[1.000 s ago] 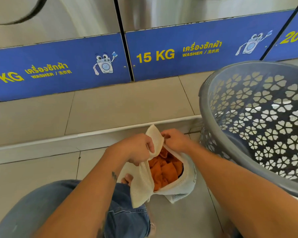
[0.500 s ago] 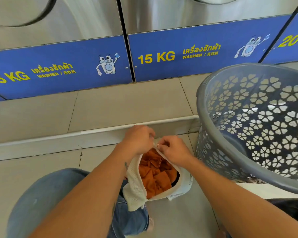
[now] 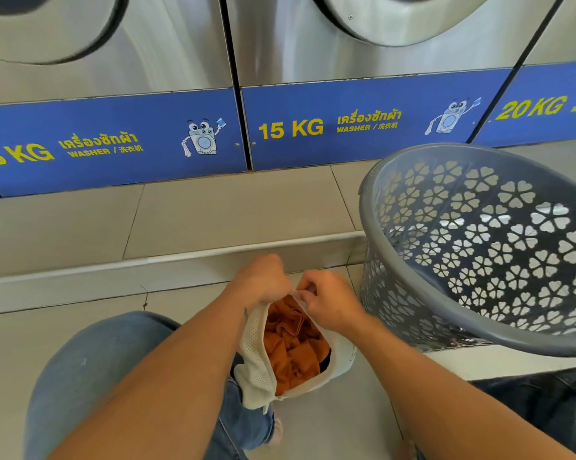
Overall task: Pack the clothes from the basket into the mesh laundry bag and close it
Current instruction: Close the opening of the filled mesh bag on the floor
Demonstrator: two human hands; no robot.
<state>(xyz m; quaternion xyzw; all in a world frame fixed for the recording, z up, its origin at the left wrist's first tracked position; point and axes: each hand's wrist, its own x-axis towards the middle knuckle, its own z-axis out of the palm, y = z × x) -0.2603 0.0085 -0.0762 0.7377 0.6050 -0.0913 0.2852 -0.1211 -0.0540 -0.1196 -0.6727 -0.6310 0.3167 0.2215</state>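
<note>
Laundromat floor of beige tiles (image 3: 247, 207), w/ a raised tiled step running under a row of steel front-load washers (image 3: 174, 44). Blue kick panels (image 3: 114, 144) along the bottom read "15 KG" and "20 KG" in yellow, each w/ a cartoon washer.

You're looking down at your own two bare hands, forearms reaching in from the bottom edge. The mesh laundry bag (image 3: 256, 360) sits low in the centre, between your knees, resting against your left leg in blue jeans (image 3: 91, 376). It's white, fine honeycomb mesh, soft and slumped, mouth wide open toward you. Inside: orange clothes (image 3: 293, 346), crumpled in folds, filling most of the opening; a bit of something dark shows at the right edge, can't tell what.

Your left hand (image 3: 263, 280) is curled closed on the far top edge of the bag's mouth, fingers bunched on the mesh. Your right hand (image 3: 326, 303) is just beside it, almost touching, thumb and fingers narrowed to a pinch on the white rim at the same corner; what exactly is pinched is too small to tell.

The basket (image 3: 392, 260) stands to the right, just beside the bag: grey plastic, round, tilted toward you, walls cut w/ flower-shaped holes. No clothes visible in the part of its interior that shows.
</note>
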